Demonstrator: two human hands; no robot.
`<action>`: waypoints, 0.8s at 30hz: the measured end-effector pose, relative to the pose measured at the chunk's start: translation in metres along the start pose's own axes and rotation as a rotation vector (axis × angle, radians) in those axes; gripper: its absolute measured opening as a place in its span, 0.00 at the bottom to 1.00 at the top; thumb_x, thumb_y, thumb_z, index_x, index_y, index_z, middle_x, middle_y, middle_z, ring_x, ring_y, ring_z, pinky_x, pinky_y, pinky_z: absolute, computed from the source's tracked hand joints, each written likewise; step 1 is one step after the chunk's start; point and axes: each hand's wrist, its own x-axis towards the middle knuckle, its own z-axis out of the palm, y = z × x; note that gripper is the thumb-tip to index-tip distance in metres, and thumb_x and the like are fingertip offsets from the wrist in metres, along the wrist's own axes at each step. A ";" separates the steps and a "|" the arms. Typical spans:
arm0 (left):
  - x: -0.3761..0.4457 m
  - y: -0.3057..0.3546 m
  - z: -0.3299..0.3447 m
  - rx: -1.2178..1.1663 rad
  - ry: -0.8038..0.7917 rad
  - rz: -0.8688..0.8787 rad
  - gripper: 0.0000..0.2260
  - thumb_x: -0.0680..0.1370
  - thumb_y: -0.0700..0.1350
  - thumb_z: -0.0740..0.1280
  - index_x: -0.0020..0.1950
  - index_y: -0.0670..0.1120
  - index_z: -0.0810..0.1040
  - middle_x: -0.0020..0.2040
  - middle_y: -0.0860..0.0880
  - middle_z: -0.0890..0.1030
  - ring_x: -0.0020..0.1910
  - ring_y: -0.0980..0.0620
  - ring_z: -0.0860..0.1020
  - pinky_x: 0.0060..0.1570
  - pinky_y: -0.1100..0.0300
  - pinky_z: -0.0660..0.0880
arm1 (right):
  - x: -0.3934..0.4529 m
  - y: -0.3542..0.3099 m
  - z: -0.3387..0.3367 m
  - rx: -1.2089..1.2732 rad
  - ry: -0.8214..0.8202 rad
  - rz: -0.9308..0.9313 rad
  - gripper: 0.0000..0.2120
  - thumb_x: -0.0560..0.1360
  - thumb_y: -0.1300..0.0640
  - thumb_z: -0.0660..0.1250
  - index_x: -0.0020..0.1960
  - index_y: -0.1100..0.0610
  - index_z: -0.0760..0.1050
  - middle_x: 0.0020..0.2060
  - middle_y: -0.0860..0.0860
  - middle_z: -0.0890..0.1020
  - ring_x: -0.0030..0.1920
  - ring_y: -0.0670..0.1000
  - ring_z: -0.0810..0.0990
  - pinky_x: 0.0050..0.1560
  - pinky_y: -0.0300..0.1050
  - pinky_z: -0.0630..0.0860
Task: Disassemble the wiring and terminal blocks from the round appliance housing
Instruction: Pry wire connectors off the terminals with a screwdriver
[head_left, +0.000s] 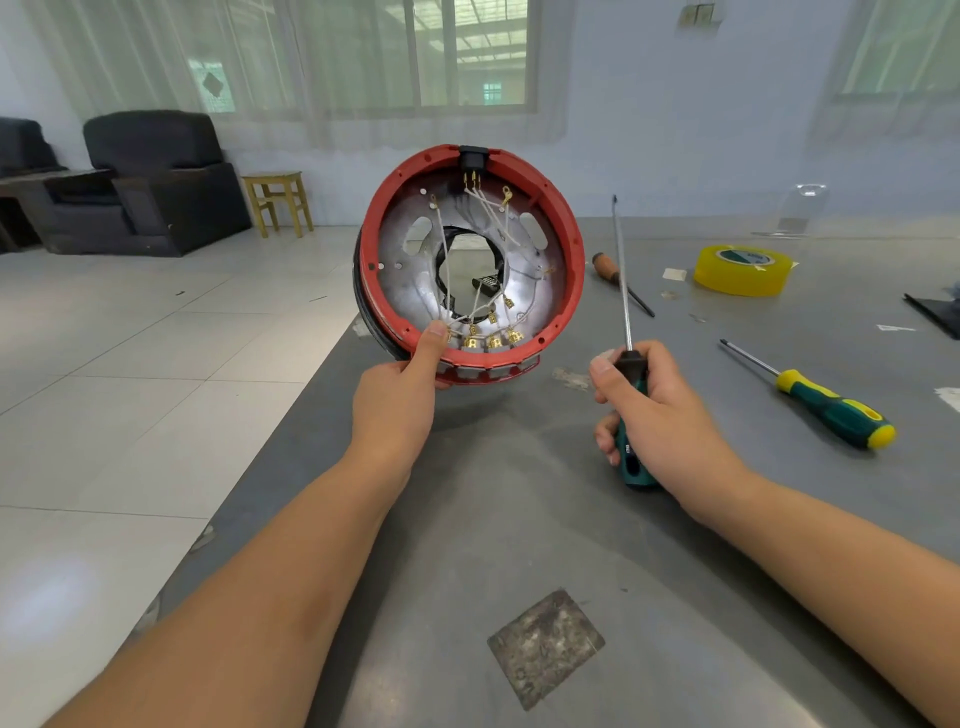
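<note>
My left hand (400, 389) grips the lower rim of the round red housing (563, 228), tilted up on edge above the grey table (519, 519). Its open face looks toward me. Inside, white wires (488, 218) cross a silvery plate with a round central hole. Several brass terminals (493, 342) line the bottom rim beside my thumb. A black socket (472, 157) sits at the top rim. My right hand (660, 410) holds a green-handled screwdriver (631, 457), shaft pointing up, to the right of the housing and apart from it.
On the table to the right lie a wooden-handled screwdriver (608, 267), a yellow tape roll (743, 270) and a green-and-yellow screwdriver (831, 405). A dark patch (545, 647) marks the near table. The table's left edge drops to tiled floor; armchairs (156, 182) and a stool (278, 202) stand beyond.
</note>
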 end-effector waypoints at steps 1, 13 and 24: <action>-0.003 0.001 0.003 -0.016 -0.011 -0.005 0.31 0.77 0.72 0.65 0.29 0.48 0.62 0.21 0.56 0.62 0.26 0.53 0.64 0.34 0.54 0.61 | 0.001 0.002 0.000 -0.003 0.001 0.029 0.22 0.72 0.33 0.67 0.53 0.48 0.68 0.36 0.45 0.82 0.30 0.53 0.79 0.34 0.48 0.76; -0.025 0.007 0.024 0.029 -0.299 0.022 0.30 0.77 0.72 0.63 0.27 0.50 0.70 0.23 0.56 0.63 0.21 0.55 0.61 0.33 0.54 0.59 | 0.020 -0.006 0.004 0.413 0.095 0.271 0.35 0.63 0.39 0.81 0.59 0.54 0.69 0.53 0.54 0.84 0.34 0.52 0.81 0.33 0.45 0.78; -0.018 0.013 0.011 0.009 -0.551 -0.060 0.38 0.66 0.83 0.60 0.35 0.48 0.84 0.28 0.49 0.59 0.28 0.50 0.55 0.34 0.54 0.55 | 0.021 -0.002 -0.003 0.523 0.090 0.233 0.29 0.72 0.50 0.79 0.64 0.60 0.68 0.44 0.57 0.84 0.32 0.50 0.77 0.29 0.42 0.75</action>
